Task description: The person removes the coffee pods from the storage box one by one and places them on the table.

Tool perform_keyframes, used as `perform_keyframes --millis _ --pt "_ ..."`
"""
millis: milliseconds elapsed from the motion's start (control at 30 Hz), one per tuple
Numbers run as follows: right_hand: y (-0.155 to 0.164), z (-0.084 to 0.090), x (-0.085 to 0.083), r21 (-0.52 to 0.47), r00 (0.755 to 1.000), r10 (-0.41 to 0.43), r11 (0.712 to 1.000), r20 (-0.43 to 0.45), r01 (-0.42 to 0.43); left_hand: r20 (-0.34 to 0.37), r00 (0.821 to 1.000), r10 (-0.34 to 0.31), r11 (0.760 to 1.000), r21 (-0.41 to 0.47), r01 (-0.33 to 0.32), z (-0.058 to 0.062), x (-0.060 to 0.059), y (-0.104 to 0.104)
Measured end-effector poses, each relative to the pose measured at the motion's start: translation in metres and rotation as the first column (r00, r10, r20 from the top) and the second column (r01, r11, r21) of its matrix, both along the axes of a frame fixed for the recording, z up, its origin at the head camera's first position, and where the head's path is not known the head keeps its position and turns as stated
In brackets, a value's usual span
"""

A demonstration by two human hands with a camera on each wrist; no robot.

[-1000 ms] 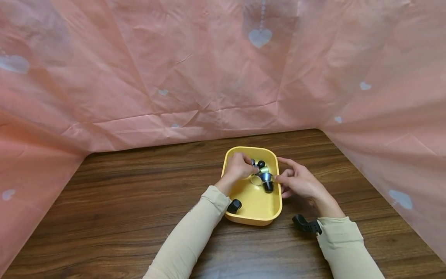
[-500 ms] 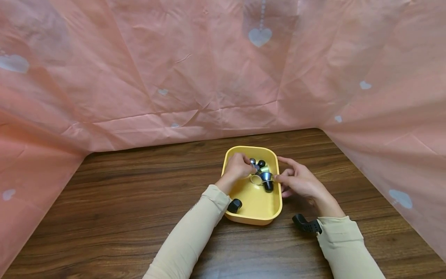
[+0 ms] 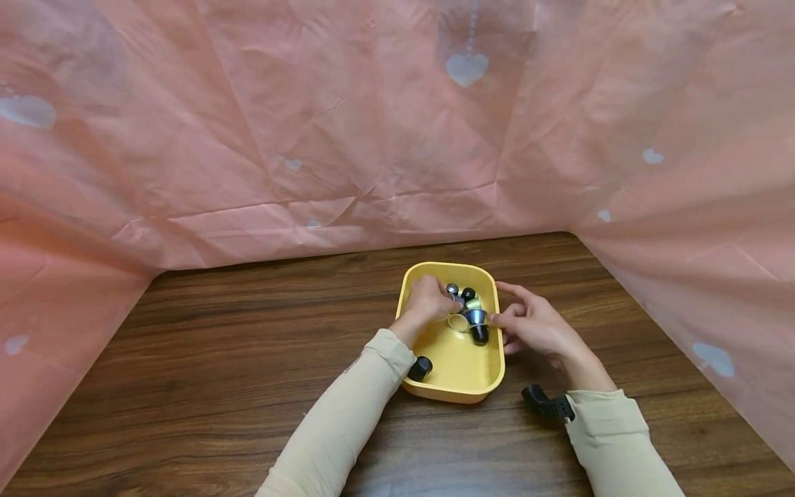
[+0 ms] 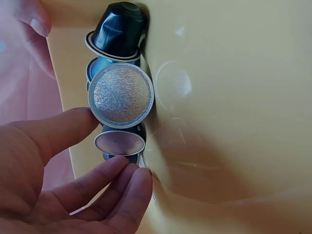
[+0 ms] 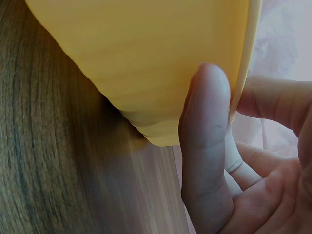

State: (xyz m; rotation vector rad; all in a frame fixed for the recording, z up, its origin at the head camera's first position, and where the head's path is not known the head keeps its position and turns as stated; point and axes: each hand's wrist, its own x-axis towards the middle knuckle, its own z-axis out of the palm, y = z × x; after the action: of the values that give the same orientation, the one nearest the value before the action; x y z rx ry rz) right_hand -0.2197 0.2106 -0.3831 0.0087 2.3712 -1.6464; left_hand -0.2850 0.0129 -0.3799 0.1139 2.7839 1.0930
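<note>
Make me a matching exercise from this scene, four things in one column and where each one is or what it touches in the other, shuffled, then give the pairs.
Things
1. left hand
2. right hand
3. black capsule
4. yellow tray

Places
A. rests on the wooden table
B. reaches inside the tray, fingers at the foil-topped capsules
C. lies on its side in the tray, at the end of the row of capsules
D. is at the tray's outer wall, thumb against it

Pairs: 1-B, 2-D, 3-C, 4-A
</note>
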Motion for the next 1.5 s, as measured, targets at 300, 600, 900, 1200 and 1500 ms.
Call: perform_keyframes --millis 300,600,900,1200,1500 --pt "0.011 -0.003 0.004 0.034 1.0 0.0 0.999 -0.01 0.0 -0.017 1.0 -0.021 1.0 -0.004 0.021 -0.005 0.003 0.013" --pt "0.02 -0.007 0.009 0.037 1.0 -0.011 0.999 -0.004 0.012 -0.07 0.997 -0.037 0.999 0.002 0.038 -0.011 0.006 0.024" --pt "0.023 -0.007 0.007 0.033 1.0 -0.015 0.999 -0.019 0.015 -0.077 0.997 -0.026 0.999 0.034 0.029 -0.012 0.004 0.026" --pt "0.022 -0.006 0.004 0.033 0.999 -0.017 0.999 -0.031 0.018 -0.061 0.998 -0.008 1.0 0.027 0.01 -0.013 -0.001 0.025" --pt "0.022 -0.007 0.004 0.025 0.999 -0.016 1.0 -0.037 0.017 -0.051 0.999 -0.02 1.0 -0.009 0.019 -0.013 0.0 0.024"
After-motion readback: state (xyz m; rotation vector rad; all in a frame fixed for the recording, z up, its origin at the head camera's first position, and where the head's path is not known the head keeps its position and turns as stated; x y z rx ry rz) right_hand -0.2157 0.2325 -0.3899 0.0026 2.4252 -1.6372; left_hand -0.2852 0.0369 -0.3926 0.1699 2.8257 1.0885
